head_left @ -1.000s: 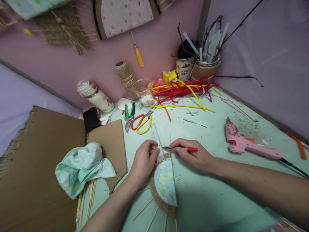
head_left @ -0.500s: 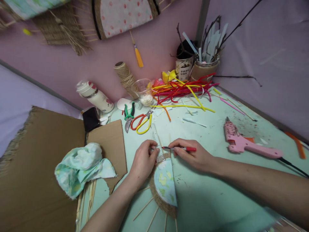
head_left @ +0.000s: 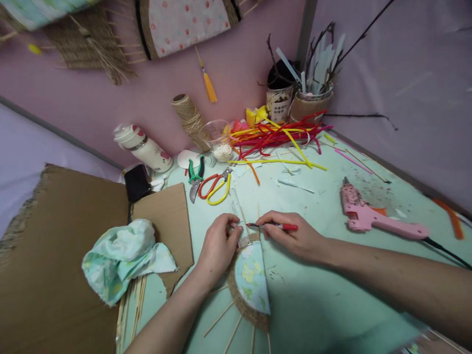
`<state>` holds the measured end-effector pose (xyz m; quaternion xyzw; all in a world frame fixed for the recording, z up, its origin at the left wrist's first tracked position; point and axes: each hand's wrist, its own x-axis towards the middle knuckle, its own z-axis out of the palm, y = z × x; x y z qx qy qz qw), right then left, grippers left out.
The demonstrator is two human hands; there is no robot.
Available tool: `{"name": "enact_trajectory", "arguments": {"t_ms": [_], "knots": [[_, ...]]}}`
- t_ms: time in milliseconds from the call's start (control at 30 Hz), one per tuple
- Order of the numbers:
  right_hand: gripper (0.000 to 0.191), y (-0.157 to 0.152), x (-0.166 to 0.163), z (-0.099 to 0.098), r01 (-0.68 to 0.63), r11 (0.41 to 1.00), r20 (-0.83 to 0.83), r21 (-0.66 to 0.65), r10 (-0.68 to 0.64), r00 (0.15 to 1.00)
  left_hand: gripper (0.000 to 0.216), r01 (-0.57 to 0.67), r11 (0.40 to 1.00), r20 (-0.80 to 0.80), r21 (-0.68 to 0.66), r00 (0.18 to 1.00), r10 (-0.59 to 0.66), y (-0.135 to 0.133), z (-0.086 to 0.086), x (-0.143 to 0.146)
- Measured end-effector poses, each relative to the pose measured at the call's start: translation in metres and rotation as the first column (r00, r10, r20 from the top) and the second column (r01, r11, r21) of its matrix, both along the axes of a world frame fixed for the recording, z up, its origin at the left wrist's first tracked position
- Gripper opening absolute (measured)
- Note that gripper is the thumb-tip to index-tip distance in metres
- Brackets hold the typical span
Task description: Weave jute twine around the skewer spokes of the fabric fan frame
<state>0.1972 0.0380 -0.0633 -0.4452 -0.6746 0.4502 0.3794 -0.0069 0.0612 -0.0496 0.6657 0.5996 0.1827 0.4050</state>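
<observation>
Your left hand is closed down on the clear ruler, pinning it across the top of the half-round fan piece, likely so the edge cannot slide. Your right hand grips the red pen in a writing pinch, its tip at the ruler's edge. The fan piece lies flat on the surface, between your hands and partly under the left one, its sticks fanning toward you.

- Showed soft printed cloth on the fan piece, rimmed in rough twine over bare wooden sticks.
- Showed glossy red plastic on the pen.
- Looked matt and smooth across the mint surface.
- Showed dull brown cardboard, fuzzy-edged.
</observation>
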Motion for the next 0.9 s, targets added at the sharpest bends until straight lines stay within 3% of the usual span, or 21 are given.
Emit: {"name": "enact_trajectory", "arguments": {"t_ms": [900], "knots": [[0.022, 0.0004, -0.0003, 0.0025, 0.012, 1.000, 0.011, 0.011, -0.012, 1.000, 0.018, 0.006, 1.000, -0.003, 0.014, 1.000, -0.006, 0.0004, -0.0003, -0.0003]]}}
